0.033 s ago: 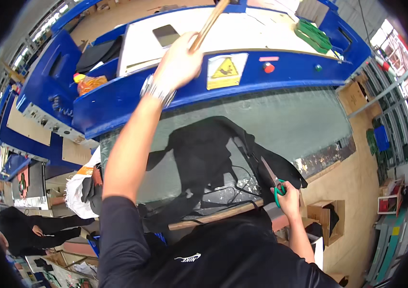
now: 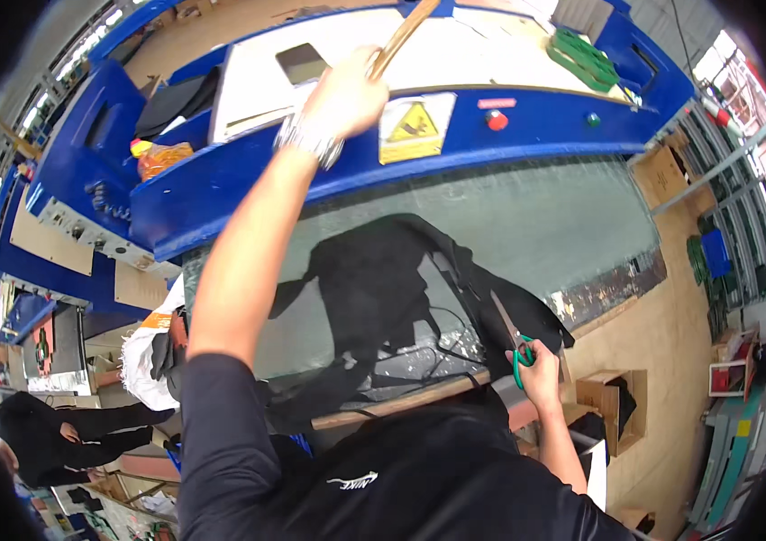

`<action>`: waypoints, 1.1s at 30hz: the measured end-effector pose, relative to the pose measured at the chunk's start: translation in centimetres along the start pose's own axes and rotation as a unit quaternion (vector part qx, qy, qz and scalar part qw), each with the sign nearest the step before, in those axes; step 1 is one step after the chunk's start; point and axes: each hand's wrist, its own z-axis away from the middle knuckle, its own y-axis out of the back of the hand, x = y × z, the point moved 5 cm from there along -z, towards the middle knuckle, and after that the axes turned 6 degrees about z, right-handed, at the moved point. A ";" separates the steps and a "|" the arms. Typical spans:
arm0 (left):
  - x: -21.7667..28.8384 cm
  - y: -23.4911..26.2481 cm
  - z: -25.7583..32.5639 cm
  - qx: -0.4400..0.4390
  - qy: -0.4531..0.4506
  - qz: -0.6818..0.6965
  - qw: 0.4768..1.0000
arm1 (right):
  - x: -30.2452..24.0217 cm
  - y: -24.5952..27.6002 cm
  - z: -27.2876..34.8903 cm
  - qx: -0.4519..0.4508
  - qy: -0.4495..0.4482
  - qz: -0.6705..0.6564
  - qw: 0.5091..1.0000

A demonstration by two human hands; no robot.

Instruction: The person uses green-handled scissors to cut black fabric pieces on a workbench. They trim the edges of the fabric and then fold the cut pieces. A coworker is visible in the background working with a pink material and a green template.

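Left hand: raised over the blue machine housing, fingers closed around 1 long pale wooden stick.
Right hand: green-handled scissors gripped, blades apparently closed, over black fabric.

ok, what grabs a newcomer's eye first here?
The left hand, raised high at top centre, grips a long wooden stick over the big blue machine housing. Lower right, the right hand holds green-handled scissors against black fabric spread on the table.
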 end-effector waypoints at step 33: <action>-4.5 -17.8 13.2 -0.227 0.079 -0.143 0.960 | 24.5 5.9 -8.2 -0.035 -0.092 -0.065 0.993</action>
